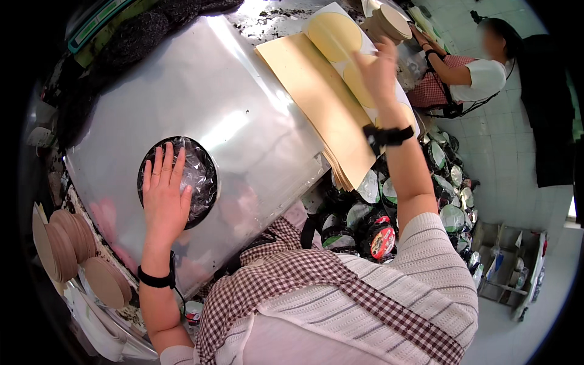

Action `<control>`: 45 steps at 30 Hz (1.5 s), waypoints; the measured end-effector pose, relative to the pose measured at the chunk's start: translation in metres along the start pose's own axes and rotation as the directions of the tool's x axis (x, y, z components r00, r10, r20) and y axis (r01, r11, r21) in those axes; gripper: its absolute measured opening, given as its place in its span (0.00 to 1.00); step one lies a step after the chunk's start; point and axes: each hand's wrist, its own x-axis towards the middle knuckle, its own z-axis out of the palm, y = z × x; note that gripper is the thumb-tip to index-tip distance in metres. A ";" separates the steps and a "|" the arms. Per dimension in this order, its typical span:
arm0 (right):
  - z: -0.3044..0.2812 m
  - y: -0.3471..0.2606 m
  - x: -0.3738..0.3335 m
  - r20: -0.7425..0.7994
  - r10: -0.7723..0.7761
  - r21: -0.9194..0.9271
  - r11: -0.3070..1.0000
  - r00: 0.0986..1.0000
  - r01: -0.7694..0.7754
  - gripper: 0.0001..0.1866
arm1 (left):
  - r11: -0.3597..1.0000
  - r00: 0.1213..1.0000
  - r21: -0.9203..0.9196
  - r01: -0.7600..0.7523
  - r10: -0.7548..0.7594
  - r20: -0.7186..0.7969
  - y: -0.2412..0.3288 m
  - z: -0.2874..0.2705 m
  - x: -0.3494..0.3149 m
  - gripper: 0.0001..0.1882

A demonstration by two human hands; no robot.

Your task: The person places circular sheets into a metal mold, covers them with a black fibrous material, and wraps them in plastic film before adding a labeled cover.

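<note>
My left hand (164, 201) lies flat, fingers stretched out, on a round black bundle wrapped in clear plastic (202, 179). The bundle sits within a dark circle on a shiny metal sheet (152, 91); whether that circle is a hole or a dish I cannot tell. Off to the far right, my right hand (380, 76) hovers over a sheet of round pale-yellow labels (331, 35). Its fingers are apart, slightly blurred, and nothing shows in them. Beside the labels lies a stack of tan paper sheets (310, 91), overhanging the metal sheet's right edge.
Stacks of brown round discs stand at the left (72, 237) and far right (389, 23). A dark heap (137, 48) lines the far left edge. Wrapped round packages (359, 216) pile up at the right, near a grey rack (505, 274). Another person (471, 76) works at the upper right.
</note>
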 end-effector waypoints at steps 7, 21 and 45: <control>-0.083 -0.018 -0.024 0.980 -0.195 0.185 0.793 0.046 -0.580 0.11 | 0.993 0.999 0.115 -0.030 0.032 -0.022 -0.009 0.003 -0.003 0.32; 0.161 0.055 -0.015 0.443 -0.367 -0.399 0.736 0.818 0.547 0.09 | 0.997 0.999 0.079 -0.013 0.010 0.040 -0.001 -0.004 -0.007 0.37; -0.074 -0.099 0.015 0.173 -0.229 0.572 0.815 0.958 0.092 0.14 | 0.964 0.949 0.042 0.261 -0.248 -0.193 -0.004 0.016 -0.029 0.53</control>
